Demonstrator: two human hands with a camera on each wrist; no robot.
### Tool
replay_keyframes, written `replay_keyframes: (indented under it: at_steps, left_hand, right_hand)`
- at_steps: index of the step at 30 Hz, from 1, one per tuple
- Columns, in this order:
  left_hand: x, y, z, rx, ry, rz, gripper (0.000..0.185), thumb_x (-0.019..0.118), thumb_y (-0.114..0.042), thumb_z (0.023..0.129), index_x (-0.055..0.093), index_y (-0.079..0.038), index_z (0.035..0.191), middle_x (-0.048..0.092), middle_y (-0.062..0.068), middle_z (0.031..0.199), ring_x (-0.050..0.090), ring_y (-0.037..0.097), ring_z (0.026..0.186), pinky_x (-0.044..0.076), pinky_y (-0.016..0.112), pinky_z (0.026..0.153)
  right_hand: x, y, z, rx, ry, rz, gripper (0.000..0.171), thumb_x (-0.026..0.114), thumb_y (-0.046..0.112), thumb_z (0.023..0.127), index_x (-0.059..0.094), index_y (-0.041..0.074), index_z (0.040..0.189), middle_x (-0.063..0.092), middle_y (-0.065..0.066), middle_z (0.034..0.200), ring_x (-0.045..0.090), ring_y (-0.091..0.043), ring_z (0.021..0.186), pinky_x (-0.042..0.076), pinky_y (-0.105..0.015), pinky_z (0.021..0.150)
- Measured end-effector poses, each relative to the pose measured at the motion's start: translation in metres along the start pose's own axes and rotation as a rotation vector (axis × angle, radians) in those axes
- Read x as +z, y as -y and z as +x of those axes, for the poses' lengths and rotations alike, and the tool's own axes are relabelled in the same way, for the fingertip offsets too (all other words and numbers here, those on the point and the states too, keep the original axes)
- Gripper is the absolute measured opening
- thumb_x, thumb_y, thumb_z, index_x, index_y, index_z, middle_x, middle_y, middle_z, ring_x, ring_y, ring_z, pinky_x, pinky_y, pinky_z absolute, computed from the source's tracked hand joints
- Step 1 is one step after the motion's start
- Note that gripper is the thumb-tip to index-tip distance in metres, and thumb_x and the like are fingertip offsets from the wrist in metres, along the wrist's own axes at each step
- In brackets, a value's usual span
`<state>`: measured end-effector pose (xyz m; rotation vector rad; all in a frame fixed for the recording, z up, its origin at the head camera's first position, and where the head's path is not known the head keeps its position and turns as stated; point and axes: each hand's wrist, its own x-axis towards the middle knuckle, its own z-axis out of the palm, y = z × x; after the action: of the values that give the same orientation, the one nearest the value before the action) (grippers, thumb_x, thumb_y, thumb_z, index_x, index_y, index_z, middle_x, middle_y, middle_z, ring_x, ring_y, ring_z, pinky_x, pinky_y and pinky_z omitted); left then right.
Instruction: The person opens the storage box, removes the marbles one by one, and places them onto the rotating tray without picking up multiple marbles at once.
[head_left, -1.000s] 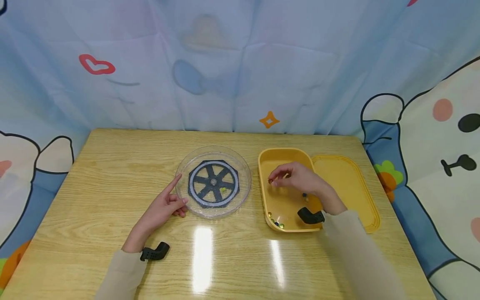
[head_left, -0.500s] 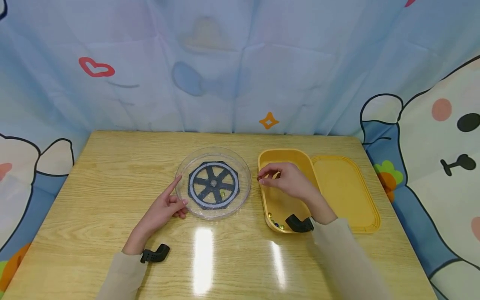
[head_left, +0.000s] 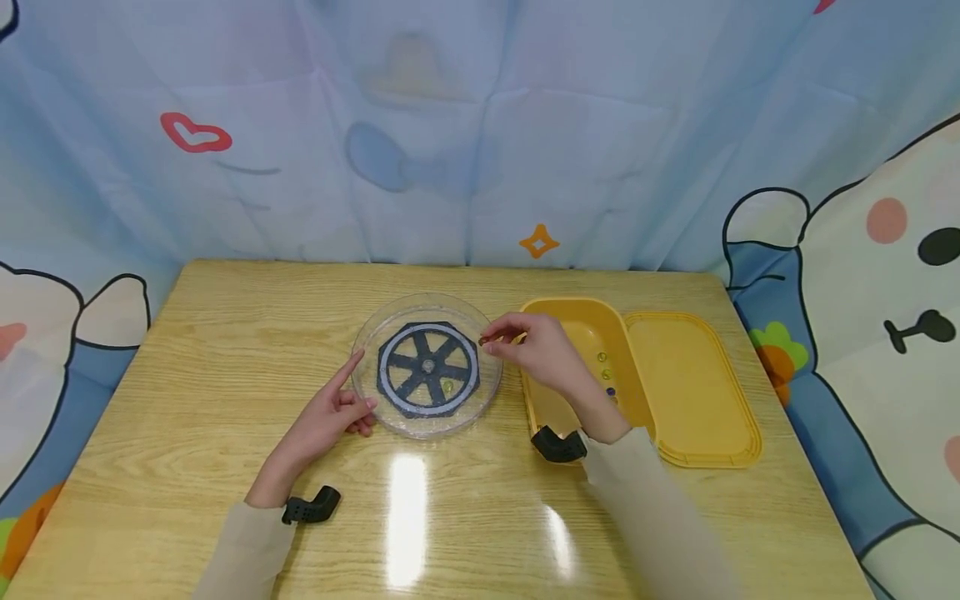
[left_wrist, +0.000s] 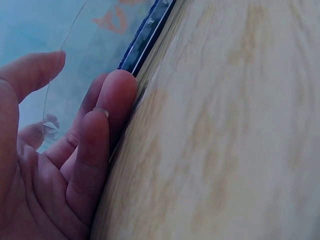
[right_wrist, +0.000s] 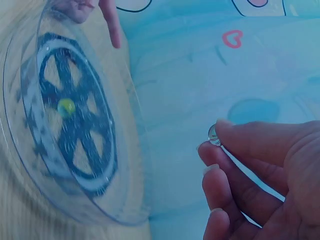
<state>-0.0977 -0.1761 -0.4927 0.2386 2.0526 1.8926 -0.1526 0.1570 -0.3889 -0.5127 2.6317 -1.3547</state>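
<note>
Behind the wooden table (head_left: 225, 350) hangs a light blue curtain (head_left: 450, 125) with cartoon drawings. On the table stands a clear round dish (head_left: 427, 421) with a black wheel pattern (head_left: 427, 367) under its bottom, and one yellow-green marble (head_left: 447, 387) lies inside the dish. Just to the right of the dish is a yellow box (head_left: 570, 321), and its lid (head_left: 690, 383) lies touching it on the right side. A few small marbles (head_left: 604, 373) are in the box.

The left hand (head_left: 330, 415) rests on the table at the left edge of the dish; its fingers are relaxed, the index finger points up along the rim, and the other fingertips touch the dish wall. It grasps nothing.

The right hand (head_left: 536, 350) is above the right rim of the dish, between the dish and the box. Its thumb and index finger pinch a small glass marble (right_wrist: 214, 135), held in the air over the edge of the dish. The other fingers are loosely bent. A black camera mount is on each wrist.
</note>
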Motion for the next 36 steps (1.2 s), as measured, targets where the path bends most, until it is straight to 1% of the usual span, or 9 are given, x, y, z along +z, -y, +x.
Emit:
replay_keyframes:
  at_steps: [6,9,13,17,23,29,32,36]
  left_hand:
    - [0.0,-0.001,-0.001,-0.003,-0.001,-0.006,0.081,0.063,-0.011,0.1,0.012,-0.024,0.162,0.067,0.023,0.086,0.069,0.027,0.074,0.059,0.035,0.067]
    - [0.0,-0.001,-0.001,-0.003,0.005,-0.014,0.081,0.062,-0.011,0.1,0.012,-0.025,0.162,0.066,0.024,0.086,0.069,0.027,0.074,0.059,0.035,0.067]
    - [0.0,-0.001,-0.001,-0.004,0.005,-0.023,0.081,0.062,-0.011,0.1,0.012,-0.025,0.162,0.066,0.024,0.087,0.069,0.027,0.074,0.059,0.034,0.067]
    - [0.001,-0.002,-0.001,-0.007,0.001,-0.023,0.082,0.062,-0.009,0.1,0.011,-0.023,0.162,0.066,0.022,0.085,0.069,0.025,0.073,0.059,0.034,0.068]
    - [0.002,-0.003,-0.001,-0.013,-0.004,-0.033,0.082,0.061,-0.005,0.099,0.011,-0.021,0.162,0.065,0.019,0.082,0.069,0.024,0.071,0.06,0.035,0.068]
    - [0.002,-0.003,-0.002,-0.013,0.004,-0.044,0.082,0.061,-0.006,0.1,0.01,-0.021,0.162,0.066,0.022,0.085,0.069,0.024,0.072,0.06,0.036,0.068]
    - [0.002,-0.004,-0.002,-0.014,0.003,-0.039,0.082,0.061,-0.007,0.1,0.01,-0.022,0.162,0.066,0.021,0.085,0.069,0.024,0.072,0.06,0.035,0.068]
    - [0.002,-0.004,-0.002,-0.014,0.001,-0.024,0.081,0.061,-0.008,0.1,0.011,-0.023,0.162,0.066,0.02,0.084,0.069,0.024,0.072,0.06,0.035,0.069]
  right_hand:
    - [0.019,0.008,0.006,0.032,0.007,0.048,0.01,0.076,0.013,0.09,0.076,0.01,0.1,0.072,0.001,0.094,0.061,-0.02,0.085,0.053,-0.035,0.07]
    - [0.027,0.008,0.008,0.044,0.017,0.042,0.009,0.076,0.014,0.09,0.076,0.011,0.098,0.071,0.003,0.093,0.061,-0.019,0.085,0.053,-0.035,0.07]
    - [0.033,0.008,0.008,0.07,0.027,0.028,0.006,0.076,0.014,0.09,0.076,0.014,0.096,0.07,0.004,0.093,0.06,-0.018,0.084,0.051,-0.034,0.067]
    - [0.036,0.006,0.008,0.074,0.039,0.036,0.006,0.076,0.013,0.09,0.075,0.013,0.096,0.069,0.003,0.092,0.06,-0.018,0.083,0.05,-0.033,0.066]
    - [0.036,0.004,0.008,0.081,0.056,0.046,0.008,0.076,0.013,0.09,0.075,0.01,0.098,0.069,0.003,0.091,0.06,-0.019,0.082,0.05,-0.033,0.066]
    - [0.031,0.005,0.007,0.123,0.04,0.017,0.007,0.075,0.015,0.091,0.076,0.013,0.098,0.069,0.003,0.095,0.061,-0.02,0.085,0.051,-0.033,0.067]
    - [0.025,0.005,0.005,0.136,0.03,0.026,0.007,0.075,0.015,0.091,0.076,0.014,0.098,0.069,0.002,0.095,0.061,-0.022,0.087,0.051,-0.034,0.067]
    - [0.011,0.001,0.001,0.115,0.016,0.02,0.011,0.075,0.012,0.091,0.075,0.011,0.102,0.069,-0.001,0.097,0.06,-0.022,0.088,0.051,-0.034,0.069]
